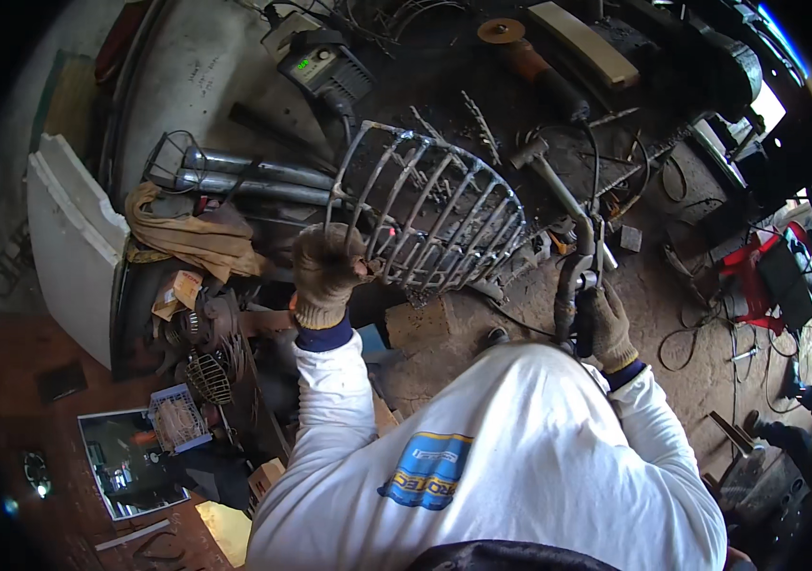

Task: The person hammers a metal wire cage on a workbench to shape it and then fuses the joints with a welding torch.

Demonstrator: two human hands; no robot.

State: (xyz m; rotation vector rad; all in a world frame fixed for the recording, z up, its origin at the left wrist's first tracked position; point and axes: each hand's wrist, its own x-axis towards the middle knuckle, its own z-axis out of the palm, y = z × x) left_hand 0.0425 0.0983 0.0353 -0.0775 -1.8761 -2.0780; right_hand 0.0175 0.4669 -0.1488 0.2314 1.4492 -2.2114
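The person's left hand (325,276), in a worn knitted glove, is curled at the near left end of a curved metal frame (434,214) made of parallel bars inside a bent rim. Its fingers are blurred and partly hidden, but they seem closed around the bars with little gap. Gripping only that end probably steadies the frame while leaving most of the bars uncovered by the glove. The frame sits left of centre, its far side overlapping the dark, cluttered table (453,71); whether it rests there or hangs from the grip cannot be told.

The right hand (607,328), also gloved, wraps a dark-handled tool (585,283) with a bright metal collar, well apart from the frame and to its right. The fingers look bent snugly round the handle, though their tips are hidden. Holding it off to the side likely keeps it away from the bars.

Both forearms reach forward from the near side, the left elbow bent outward and the right arm angled inward, so the hands stand either side of the torso. A hammer (558,186) and a grinder (544,71) lie farther off.
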